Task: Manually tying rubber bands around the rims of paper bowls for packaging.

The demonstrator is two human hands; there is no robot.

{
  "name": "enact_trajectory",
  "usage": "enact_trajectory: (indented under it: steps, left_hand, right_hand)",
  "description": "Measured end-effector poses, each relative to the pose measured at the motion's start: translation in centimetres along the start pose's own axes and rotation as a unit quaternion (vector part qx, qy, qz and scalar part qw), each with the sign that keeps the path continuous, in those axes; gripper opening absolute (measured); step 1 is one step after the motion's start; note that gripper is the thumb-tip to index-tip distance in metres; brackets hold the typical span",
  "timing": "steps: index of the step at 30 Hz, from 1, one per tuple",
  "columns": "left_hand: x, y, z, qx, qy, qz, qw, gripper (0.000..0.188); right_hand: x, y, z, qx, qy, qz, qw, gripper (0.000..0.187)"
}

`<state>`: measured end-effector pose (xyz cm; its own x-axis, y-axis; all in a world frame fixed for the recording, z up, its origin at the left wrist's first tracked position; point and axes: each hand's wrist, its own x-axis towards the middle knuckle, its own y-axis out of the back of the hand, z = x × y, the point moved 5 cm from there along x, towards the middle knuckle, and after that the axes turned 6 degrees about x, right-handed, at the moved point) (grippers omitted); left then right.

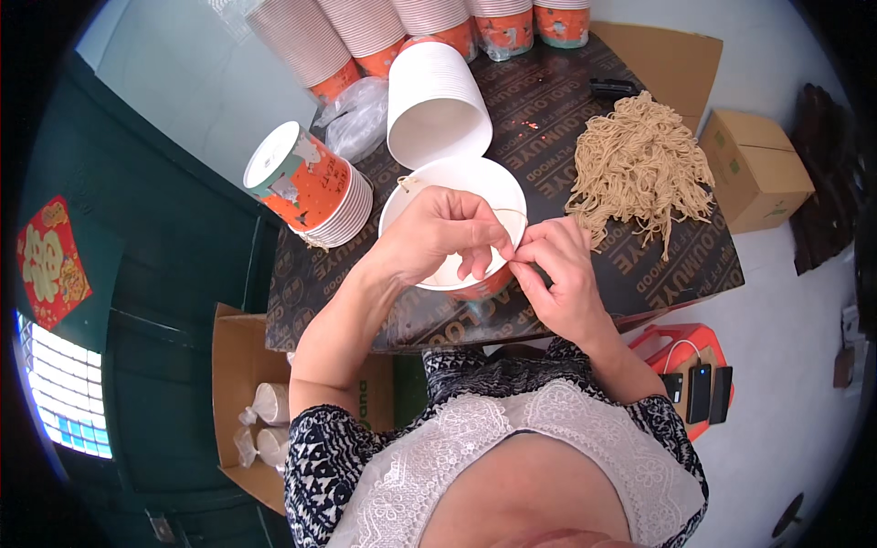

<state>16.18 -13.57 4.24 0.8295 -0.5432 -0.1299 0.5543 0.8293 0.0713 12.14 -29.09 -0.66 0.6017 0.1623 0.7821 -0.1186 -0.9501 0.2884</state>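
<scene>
In front of me on the table stands an open paper bucket (pixel 498 187), white inside with orange on its outer wall. A short end of tan cord (pixel 407 184) shows at its far left rim, and a thin strand curves near the right rim. My left hand (pixel 438 239) reaches over the opening, thumb and fingers pinched together near the right rim. Against that rim from outside, my right hand (pixel 559 279) also has its fingertips pinched. Both seem to hold the cord, though the fingers mostly cover it. Right of the bucket lies a heap of tan cords (pixel 639 169).
A stack of white buckets (pixel 438 100) lies tipped behind. To the left, nested orange buckets (pixel 315 187) stand upside down. More stacks (pixel 416 23) line the table's far edge. Cardboard boxes (pixel 758 173) flank the table (pixel 539 119); a red stool (pixel 699 338) stands lower right.
</scene>
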Motion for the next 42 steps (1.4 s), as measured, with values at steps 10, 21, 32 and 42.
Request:
enact_trajectory:
  steps: [10,21,32,42]
  left_hand:
    - [0.0,0.3,-0.3,0.02,0.027,0.0,0.999,0.009]
    - [0.8,-0.6,-1.1,0.026,0.029,-0.056,0.998,0.012]
    - [0.8,-0.4,-1.0,0.02,0.036,-0.017,0.999,0.007]
    - [0.9,-0.8,-0.6,0.072,0.017,-0.018,0.997,0.006]
  right_hand:
    - [1.7,2.4,-0.1,0.024,0.027,0.006,0.999,0.014]
    - [6.0,0.5,-0.5,0.069,0.087,-0.01,0.994,0.017]
    - [3.1,1.8,1.0,0.001,-0.029,-0.039,0.999,0.008]
    - [2.8,1.3,0.6,0.042,-0.039,-0.033,0.998,0.009]
